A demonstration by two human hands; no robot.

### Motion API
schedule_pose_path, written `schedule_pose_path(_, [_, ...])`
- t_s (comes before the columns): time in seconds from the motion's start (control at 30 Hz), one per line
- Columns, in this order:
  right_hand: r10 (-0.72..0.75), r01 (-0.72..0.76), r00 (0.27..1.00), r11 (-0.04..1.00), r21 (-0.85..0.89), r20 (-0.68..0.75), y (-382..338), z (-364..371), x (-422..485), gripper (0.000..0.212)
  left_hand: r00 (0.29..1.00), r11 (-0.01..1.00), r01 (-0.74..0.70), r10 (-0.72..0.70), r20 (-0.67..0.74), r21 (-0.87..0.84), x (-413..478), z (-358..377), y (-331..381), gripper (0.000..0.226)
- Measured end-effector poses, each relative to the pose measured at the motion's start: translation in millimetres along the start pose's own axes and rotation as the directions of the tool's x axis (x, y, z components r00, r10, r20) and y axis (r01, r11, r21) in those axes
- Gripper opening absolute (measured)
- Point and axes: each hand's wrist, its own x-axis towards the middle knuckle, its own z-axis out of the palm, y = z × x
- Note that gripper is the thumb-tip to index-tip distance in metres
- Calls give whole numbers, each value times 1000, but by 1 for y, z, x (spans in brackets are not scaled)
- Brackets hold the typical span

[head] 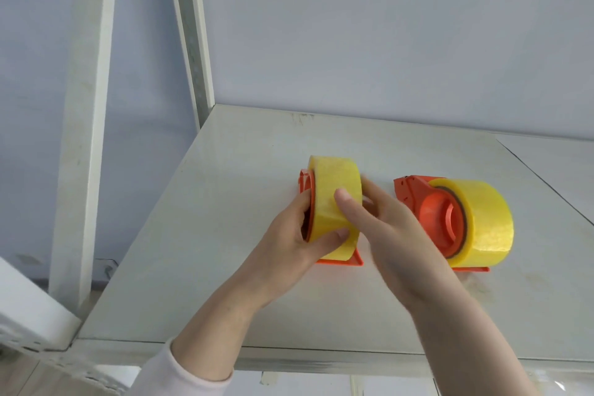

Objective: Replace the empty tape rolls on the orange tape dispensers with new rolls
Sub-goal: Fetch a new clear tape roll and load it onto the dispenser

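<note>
Two orange dispensers stood on the pale desk (pixel 225 267), each carrying a yellow tape roll; the left dispenser (pixel 340 262) sat near the desk's middle, the right dispenser (pixel 440 212) just beside it. The left hand (pixel 299 241) had its fingers clamped on the left roll (pixel 334 199), thumb along its near face; the right hand (pixel 395 235) pressed its thumb on the same roll, its other fingers curled behind it; the right roll (pixel 482 219) stood untouched.

Glossy translucent yellow tape roll (pixel 334 202) — smooth orange plastic dispenser (pixel 414 191) — matt, scuffed shelf board (pixel 225 202).
</note>
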Motion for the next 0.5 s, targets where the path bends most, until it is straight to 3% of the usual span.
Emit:
schedule_pose_path(0.07, [-202,168,977,926,-338,-68,1,-13,-4,74,1000,1000,-1,1,-1,1,-1,0,-1,43])
schedule_pose_path(0.17, [-492,444,866,677,-587,89,2,-27,-4,53,1000,1000,-7,7,-1,16,-1,3,-6,40])
schedule_pose_path(0.33, [-728,671,633,346,-656,263,5,-30,11,21,1000,1000,-14,14,-15,16,-1,4,-8,35])
schedule_pose_path(0.5, [-792,727,455,66,-684,407,3,-34,16,15,999,999,-24,25,-27,30,-2,5,-13,38])
